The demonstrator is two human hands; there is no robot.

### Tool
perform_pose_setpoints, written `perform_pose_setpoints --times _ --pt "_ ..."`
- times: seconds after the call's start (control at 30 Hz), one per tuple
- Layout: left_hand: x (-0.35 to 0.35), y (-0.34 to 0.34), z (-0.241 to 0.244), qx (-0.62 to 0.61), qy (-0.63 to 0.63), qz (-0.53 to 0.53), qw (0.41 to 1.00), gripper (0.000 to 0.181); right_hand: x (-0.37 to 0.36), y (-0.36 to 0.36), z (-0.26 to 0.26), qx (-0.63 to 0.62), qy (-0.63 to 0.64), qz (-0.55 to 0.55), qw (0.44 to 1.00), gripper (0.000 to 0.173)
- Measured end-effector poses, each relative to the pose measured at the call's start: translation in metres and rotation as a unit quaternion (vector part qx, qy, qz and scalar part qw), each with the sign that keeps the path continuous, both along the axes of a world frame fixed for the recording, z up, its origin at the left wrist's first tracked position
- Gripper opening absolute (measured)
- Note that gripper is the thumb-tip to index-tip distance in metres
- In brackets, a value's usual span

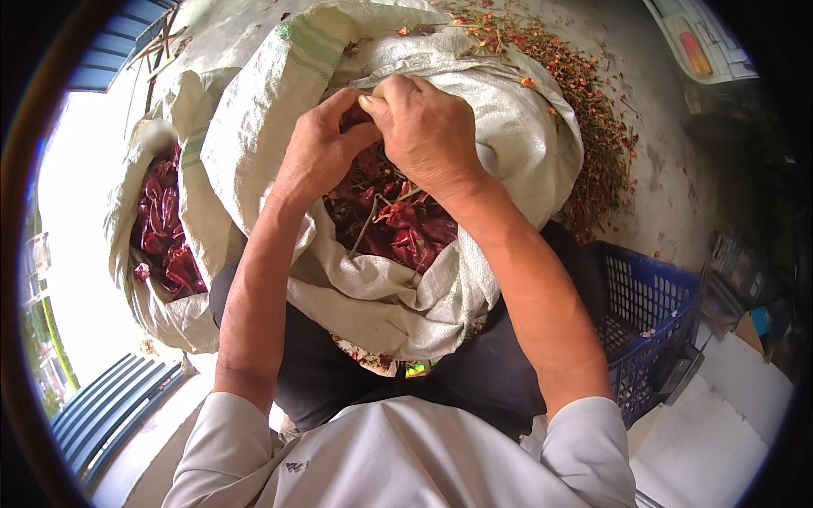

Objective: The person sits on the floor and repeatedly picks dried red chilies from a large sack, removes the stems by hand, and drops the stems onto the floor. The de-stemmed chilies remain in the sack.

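Note:
A large white woven sack [394, 317] stands open between my knees, its rim rolled outward. Dried red chilli peppers [413, 238] with some thin stems lie inside it. Above the opening my left hand [327, 143] and my right hand [425, 127] meet at the fingertips. Between them a dark red chilli pepper [356, 115] shows, pinched by my left thumb and fingers. The right fingertips are closed at its end; whether they grip its stem is hidden. A second woven sack [213, 216] to the left holds more dried red chillies [164, 222].
A heap of plucked stems and calyxes [584, 127] spreads on the concrete floor [673, 184] behind and right of the large sack. A blue plastic crate [660, 286] stands at my right. Slatted blue metal [114, 406] is at lower left, and a vehicle's tail light [692, 47] at upper right.

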State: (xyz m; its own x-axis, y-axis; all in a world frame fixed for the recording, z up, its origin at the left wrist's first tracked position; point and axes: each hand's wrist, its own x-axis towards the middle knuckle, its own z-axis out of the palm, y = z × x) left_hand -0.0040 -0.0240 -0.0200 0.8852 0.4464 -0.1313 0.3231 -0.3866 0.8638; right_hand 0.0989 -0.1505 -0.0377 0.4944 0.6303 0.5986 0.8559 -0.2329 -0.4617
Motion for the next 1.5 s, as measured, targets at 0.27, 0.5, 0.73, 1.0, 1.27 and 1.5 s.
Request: perform_pose_setpoints --times 0.27,0.5,0.73,1.0,1.27,1.5 --pt "0.001 -0.008 0.009 -0.054 -0.059 0.016 0.997 0.027 -0.003 0.01 0.001 0.104 0.211 -0.009 0.972 0.028" --pt "0.002 -0.015 0.01 -0.252 -0.137 0.067 0.956 0.021 -0.007 0.011 0.014 0.158 0.457 -0.011 0.875 0.033" --pt "0.002 -0.011 0.0 -0.35 -0.137 0.068 0.924 0.02 -0.012 0.011 0.014 0.171 0.293 -0.041 0.94 0.028" --pt "0.003 -0.029 0.005 -0.204 -0.121 0.078 0.968 0.013 -0.009 0.002 0.013 0.139 0.319 -0.067 0.935 0.028" --pt "0.0 0.0 0.008 -0.311 -0.171 0.142 0.924 0.009 0.061 -0.026 0.025 -0.002 0.229 -0.134 0.964 0.016" --pt "-0.004 0.033 0.008 -0.265 -0.174 0.178 0.932 0.017 -0.018 -0.053 0.005 -0.629 0.161 0.189 0.736 0.038"
